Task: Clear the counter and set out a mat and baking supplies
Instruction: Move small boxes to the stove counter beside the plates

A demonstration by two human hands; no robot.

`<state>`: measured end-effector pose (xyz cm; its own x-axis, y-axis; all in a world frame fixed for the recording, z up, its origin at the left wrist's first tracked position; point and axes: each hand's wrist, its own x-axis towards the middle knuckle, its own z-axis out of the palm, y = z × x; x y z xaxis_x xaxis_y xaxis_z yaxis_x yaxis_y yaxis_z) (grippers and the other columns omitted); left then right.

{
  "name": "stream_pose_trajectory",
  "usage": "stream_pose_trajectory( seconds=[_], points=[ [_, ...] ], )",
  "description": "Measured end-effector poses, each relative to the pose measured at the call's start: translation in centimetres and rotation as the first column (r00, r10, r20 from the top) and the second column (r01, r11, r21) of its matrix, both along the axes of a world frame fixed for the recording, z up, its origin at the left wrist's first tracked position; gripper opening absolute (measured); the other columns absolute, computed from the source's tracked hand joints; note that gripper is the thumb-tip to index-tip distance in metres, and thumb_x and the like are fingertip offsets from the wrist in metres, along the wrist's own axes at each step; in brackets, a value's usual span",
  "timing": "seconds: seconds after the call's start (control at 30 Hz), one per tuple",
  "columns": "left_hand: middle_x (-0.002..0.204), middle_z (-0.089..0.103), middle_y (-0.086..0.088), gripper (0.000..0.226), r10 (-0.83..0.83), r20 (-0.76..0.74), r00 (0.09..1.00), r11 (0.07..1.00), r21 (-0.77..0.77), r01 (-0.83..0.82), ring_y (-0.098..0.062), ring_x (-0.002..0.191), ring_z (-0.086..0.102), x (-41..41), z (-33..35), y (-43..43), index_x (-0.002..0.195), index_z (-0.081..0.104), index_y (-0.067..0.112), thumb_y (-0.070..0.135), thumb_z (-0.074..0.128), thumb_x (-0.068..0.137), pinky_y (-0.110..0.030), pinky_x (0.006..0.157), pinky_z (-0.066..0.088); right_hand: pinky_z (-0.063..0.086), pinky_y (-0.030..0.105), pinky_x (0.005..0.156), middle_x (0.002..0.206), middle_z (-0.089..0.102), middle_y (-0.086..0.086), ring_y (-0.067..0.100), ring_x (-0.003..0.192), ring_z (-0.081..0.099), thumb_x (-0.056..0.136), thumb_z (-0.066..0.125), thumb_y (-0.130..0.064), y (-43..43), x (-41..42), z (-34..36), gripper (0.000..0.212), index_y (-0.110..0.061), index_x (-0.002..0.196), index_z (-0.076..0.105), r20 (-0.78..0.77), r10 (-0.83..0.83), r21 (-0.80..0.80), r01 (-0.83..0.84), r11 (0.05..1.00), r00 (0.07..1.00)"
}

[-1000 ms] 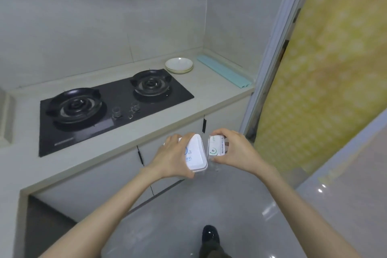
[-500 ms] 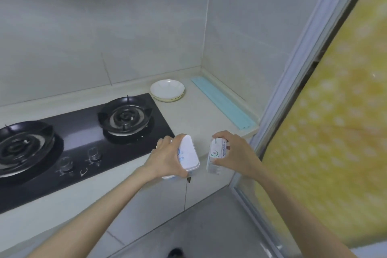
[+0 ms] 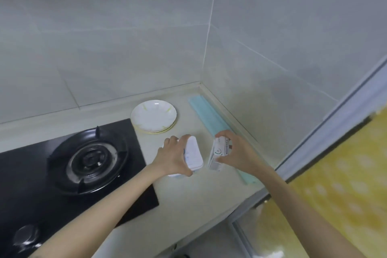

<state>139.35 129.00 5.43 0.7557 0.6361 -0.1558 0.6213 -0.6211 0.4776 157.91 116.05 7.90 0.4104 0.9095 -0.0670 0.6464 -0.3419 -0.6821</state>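
"Where are the hands, from where you stand?"

"Both are out over the counter (image 3: 201, 192), just to the right of the gas hob (image 3: 69, 174). The left hand (image 3: 172, 158) grips a white lidded tub (image 3: 193, 153), tipped on its side, fingers curled over the top edge and thumb under it. The right hand (image 3: 237, 154) pinches a small white packet (image 3: 218, 151) with printing on it, also tilted."

"Are the two touching?"

"No, there's a narrow gap between tub and packet. The hands are apart, each clamped on its own thing. The tub is the one nearer the hob."

"Are they resting on the counter?"

"I can't tell; they're low over it, but the undersides are hidden."

"Anything else near the hob?"

"A stack of white plates (image 3: 154, 116) sits just past its far right corner. Further right of the hob, a pale blue strip (image 3: 206, 115) lies along the foot of the side wall, and the right forearm crosses over it. On the hob itself I see one black burner (image 3: 88, 159) and a blurred knob (image 3: 26, 234) at the near edge."
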Motion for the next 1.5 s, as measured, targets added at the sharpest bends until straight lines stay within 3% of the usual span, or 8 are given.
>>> stream_pose_trajectory(
  seconds=[0.37, 0.5, 0.7, 0.87, 1.0, 1.13, 1.33, 1.5],
  points=[
    [0.119, 0.035, 0.000, 0.101, 0.183, -0.093, 0.979, 0.981, -0.048, -0.188, -0.023, 0.116, 0.031, 5.6, -3.2, 6.3, 0.138, 0.021, 0.032, 0.036, 0.075, 0.053, -0.038, 0.088, 0.043, 0.047, 0.026, 0.074, 0.102, 0.060, -0.007, 0.015, 0.086, 0.059, 0.062, 0.081, -0.016, 14.0, 8.1, -2.7, 0.058, -0.028, 0.113, 0.055, -0.016, 0.098, -0.058, -0.099, 0.993, 0.995],
    [0.119, 0.034, 0.000, 0.099, 0.261, -0.135, 0.956, 0.962, -0.043, -0.269, -0.023, 0.114, 0.031, 6.9, -3.8, 7.3, 0.139, 0.021, 0.031, 0.035, 0.075, 0.055, -0.032, 0.077, 0.038, 0.045, 0.026, 0.072, 0.108, 0.060, 0.000, 0.019, 0.093, 0.059, 0.061, 0.080, -0.019, 19.8, 9.7, -4.9, 0.061, -0.029, 0.115, 0.053, -0.035, 0.149, -0.081, -0.151, 0.985, 0.988],
    [0.122, 0.034, 0.000, 0.100, 0.348, -0.210, 0.914, 0.935, 0.005, -0.355, -0.024, 0.114, 0.033, 7.1, -4.3, 7.6, 0.141, 0.018, 0.032, 0.036, 0.074, 0.058, -0.033, 0.081, 0.040, 0.043, 0.025, 0.074, 0.119, 0.056, 0.004, 0.023, 0.102, 0.057, 0.067, 0.081, -0.016, 27.6, 11.0, -6.5, 0.064, -0.024, 0.123, 0.052, -0.067, 0.181, -0.101, -0.188, 0.977, 0.981],
    [0.125, 0.033, 0.001, 0.102, 0.380, -0.260, 0.888, 0.923, 0.046, -0.382, -0.023, 0.114, 0.033, 7.4, -4.9, 7.7, 0.140, 0.016, 0.033, 0.039, 0.076, 0.058, -0.032, 0.083, 0.040, 0.036, 0.021, 0.056, 0.129, 0.050, 0.003, 0.023, 0.113, 0.051, 0.074, 0.073, -0.008, 33.5, 11.6, -7.2, 0.062, -0.021, 0.130, 0.047, -0.082, 0.263, -0.087, -0.270, 0.959, 0.961],
    [0.129, 0.030, 0.003, 0.106, 0.383, -0.255, 0.888, 0.922, 0.045, -0.385, -0.022, 0.118, 0.031, 7.4, -5.5, 8.1, 0.142, 0.014, 0.034, 0.040, 0.076, 0.057, -0.031, 0.084, 0.037, 0.032, 0.013, 0.047, 0.126, 0.051, 0.003, 0.020, 0.104, 0.052, 0.076, 0.070, -0.004, 37.4, 11.4, -7.7, 0.060, -0.020, 0.130, 0.046, -0.064, 0.355, -0.088, -0.360, 0.929, 0.933],
    [0.136, 0.025, 0.005, 0.108, 0.374, -0.240, 0.896, 0.926, 0.049, -0.373, -0.022, 0.128, 0.025, 7.2, -5.8, 7.9, 0.145, 0.008, 0.034, 0.043, 0.075, 0.060, -0.031, 0.096, 0.036, 0.034, 0.010, 0.057, 0.118, 0.053, 0.002, 0.018, 0.099, 0.051, 0.075, 0.066, 0.001, 39.9, 10.5, -8.0, 0.057, -0.017, 0.127, 0.049, -0.048, 0.420, -0.055, -0.422, 0.905, 0.906],
    [0.146, 0.014, 0.008, 0.117, 0.387, -0.137, 0.912, 0.921, 0.015, -0.389, -0.019, 0.140, 0.008, 6.7, -5.5, 7.1, 0.149, 0.001, 0.034, 0.048, 0.078, 0.062, -0.033, 0.105, 0.035, 0.033, 0.018, 0.095, 0.133, 0.052, 0.009, 0.024, 0.125, 0.047, 0.072, 0.061, 0.010, 40.1, 9.9, -9.2, 0.052, -0.010, 0.121, 0.060, -0.013, 0.401, 0.045, -0.401, 0.915, 0.916],
    [0.157, -0.004, 0.008, 0.108, 0.468, 0.000, 0.884, 0.881, -0.077, -0.467, -0.012, 0.146, -0.004, 5.4, -5.5, 5.7, 0.149, 0.001, 0.036, 0.048, 0.075, 0.071, -0.036, 0.107, 0.038, 0.029, 0.017, 0.102, 0.138, 0.049, 0.006, 0.020, 0.128, 0.043, 0.081, 0.058, 0.002, 35.8, 9.1, -8.1, 0.041, -0.013, 0.118, 0.063, -0.004, 0.309, 0.233, -0.299, 0.925, 0.951]
  ],
)
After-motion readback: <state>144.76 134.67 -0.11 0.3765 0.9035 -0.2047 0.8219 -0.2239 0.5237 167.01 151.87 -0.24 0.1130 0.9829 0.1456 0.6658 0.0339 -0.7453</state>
